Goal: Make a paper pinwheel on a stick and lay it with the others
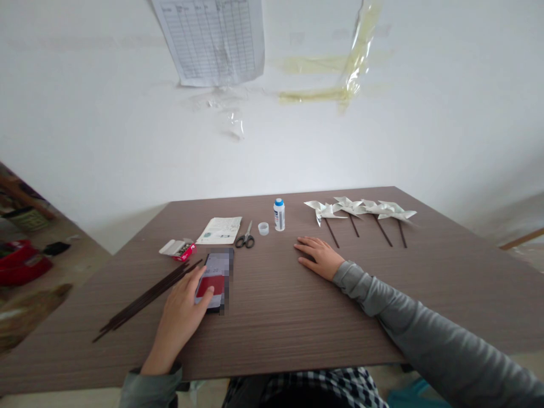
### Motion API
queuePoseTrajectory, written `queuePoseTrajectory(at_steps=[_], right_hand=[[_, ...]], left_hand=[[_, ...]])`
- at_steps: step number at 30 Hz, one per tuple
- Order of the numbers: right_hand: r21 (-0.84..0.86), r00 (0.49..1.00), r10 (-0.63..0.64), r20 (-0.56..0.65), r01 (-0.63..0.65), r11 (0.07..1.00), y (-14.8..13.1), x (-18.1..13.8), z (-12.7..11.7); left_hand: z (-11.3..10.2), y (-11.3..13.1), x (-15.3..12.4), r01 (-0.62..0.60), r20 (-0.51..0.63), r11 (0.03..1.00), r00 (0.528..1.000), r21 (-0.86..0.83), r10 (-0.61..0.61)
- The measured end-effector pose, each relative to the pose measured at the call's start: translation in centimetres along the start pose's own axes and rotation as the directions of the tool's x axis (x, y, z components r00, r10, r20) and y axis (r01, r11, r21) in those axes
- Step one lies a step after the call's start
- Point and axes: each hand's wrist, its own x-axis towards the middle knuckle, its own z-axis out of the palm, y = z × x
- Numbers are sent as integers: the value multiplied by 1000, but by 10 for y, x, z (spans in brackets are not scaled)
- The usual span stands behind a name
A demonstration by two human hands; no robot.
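Note:
My left hand (pixel 183 310) rests on a phone (pixel 216 279) that lies flat on the brown table (pixel 297 323); the thumb touches its screen and the fingers lie along its left edge. My right hand (pixel 318 256) lies flat and open on the table, palm down, holding nothing. Just beyond it stand a small white glue bottle with a blue cap (pixel 279 215) and its loose clear cap (pixel 263 229). Several white paper pinwheels on dark sticks (pixel 361 211) lie in a row at the back right.
A bundle of thin dark sticks (pixel 147 297) lies left of the phone. A small red and white box (pixel 178 249), a folded paper sheet (pixel 221 230) and black-handled scissors (pixel 246 236) sit behind it. A white wall rises behind the table; clutter lies at far left.

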Motion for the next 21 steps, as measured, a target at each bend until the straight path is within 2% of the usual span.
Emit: queuePoseTrajectory(at_steps=[10, 21], right_hand=[[3, 999, 31, 8, -31, 1000, -3, 1, -2], [-8, 1000, -10, -3, 10, 1000, 2, 0, 2]], left_hand=[[-1, 1, 0, 7, 15, 1000, 1000, 15, -7], [-3, 3, -1, 16, 35, 1000, 999, 17, -17]])
